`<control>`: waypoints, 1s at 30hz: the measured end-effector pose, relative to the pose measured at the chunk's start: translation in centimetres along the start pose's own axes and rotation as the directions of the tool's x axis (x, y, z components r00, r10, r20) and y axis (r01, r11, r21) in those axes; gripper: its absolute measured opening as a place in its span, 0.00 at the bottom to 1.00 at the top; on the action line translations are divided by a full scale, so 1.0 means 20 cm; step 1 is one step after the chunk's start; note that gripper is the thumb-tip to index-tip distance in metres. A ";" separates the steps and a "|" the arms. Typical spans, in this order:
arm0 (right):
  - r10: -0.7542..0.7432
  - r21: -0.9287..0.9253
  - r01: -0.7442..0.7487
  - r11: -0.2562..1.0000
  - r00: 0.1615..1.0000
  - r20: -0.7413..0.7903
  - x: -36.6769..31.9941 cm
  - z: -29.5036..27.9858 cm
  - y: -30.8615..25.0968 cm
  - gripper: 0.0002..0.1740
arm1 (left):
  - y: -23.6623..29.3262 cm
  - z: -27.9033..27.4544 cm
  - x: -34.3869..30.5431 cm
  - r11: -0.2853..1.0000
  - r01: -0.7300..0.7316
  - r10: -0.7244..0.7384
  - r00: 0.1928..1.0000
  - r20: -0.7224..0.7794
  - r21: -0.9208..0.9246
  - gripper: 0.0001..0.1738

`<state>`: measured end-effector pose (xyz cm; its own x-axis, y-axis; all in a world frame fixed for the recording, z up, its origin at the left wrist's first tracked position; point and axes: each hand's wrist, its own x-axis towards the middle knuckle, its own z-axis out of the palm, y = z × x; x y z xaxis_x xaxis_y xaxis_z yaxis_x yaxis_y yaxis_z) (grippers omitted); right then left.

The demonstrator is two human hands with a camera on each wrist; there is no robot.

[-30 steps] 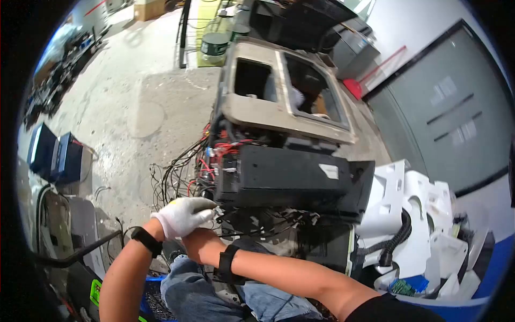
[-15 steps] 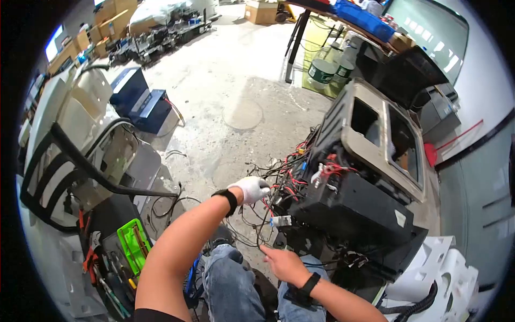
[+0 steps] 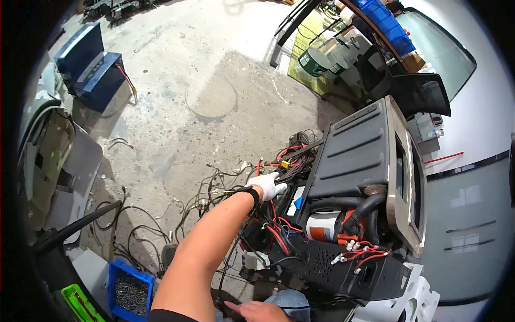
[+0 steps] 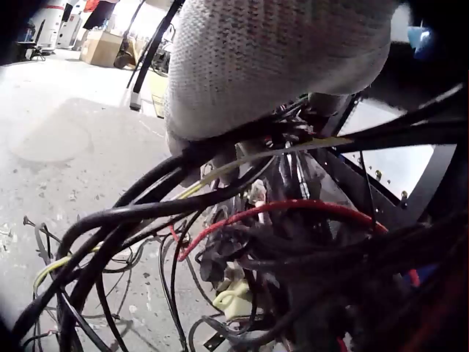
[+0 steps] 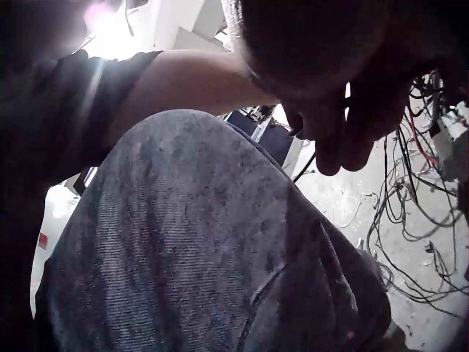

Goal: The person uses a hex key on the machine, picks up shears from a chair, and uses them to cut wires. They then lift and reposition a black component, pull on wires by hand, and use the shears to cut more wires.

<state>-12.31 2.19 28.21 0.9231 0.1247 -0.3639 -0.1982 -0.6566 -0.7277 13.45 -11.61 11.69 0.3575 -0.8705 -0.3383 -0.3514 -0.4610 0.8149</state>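
Note:
My left hand, in a white knit glove, is at the near left end of a dark machine. It grips a bundle of black cables; in the left wrist view the fingertips show under the cables, with a yellow-striped wire among them. A red wire arches just below. My bare right hand is low by my knee, its fingers loosely bent and holding nothing. The right wrist view shows that hand dark against the light, above the denim knee.
The machine has a ribbed grey housing, an orange and white cylinder and a perforated black plate. Loose wires trail over the floor. A blue bin of screws stands lower left, two dark blue boxes upper left.
My left hand has moved from the wire ends to the cable bundle farther along the machine and grips it. The right hand has drawn back toward my knee. The head view has turned.

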 end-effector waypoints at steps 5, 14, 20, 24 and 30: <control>0.014 0.023 -0.014 1.000 1.000 -0.006 0.04 0.04 0.06 0.29 | -0.03 -0.10 -0.08 0.999 -0.045 0.046 0.997 -0.059 0.018 0.25; 0.128 0.049 -0.126 0.991 0.991 -0.035 -0.04 0.03 0.16 0.25 | -0.01 -0.23 -0.21 0.967 -0.169 0.159 0.985 0.066 0.191 0.20; 0.091 0.051 -0.086 0.995 0.990 -0.104 -0.07 -0.03 0.10 0.29 | -0.09 -0.21 -0.28 0.979 0.008 -0.002 1.000 -0.031 0.204 0.21; 0.129 -0.098 -0.138 0.986 0.988 -0.086 -0.08 0.02 0.12 0.25 | -0.11 -0.20 -0.47 0.979 0.064 -0.030 0.984 -0.173 0.196 0.30; 0.062 0.001 -0.063 0.998 0.979 -0.192 -0.06 0.07 -0.01 0.24 | 0.28 -0.34 -1.00 0.938 -0.073 0.190 0.927 -0.325 0.339 0.17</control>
<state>-13.89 3.21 28.04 0.9551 -0.0618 -0.2896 -0.2562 -0.6627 -0.7037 10.14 4.38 26.19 0.5456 -0.8380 -0.0059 -0.6490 -0.4269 0.6297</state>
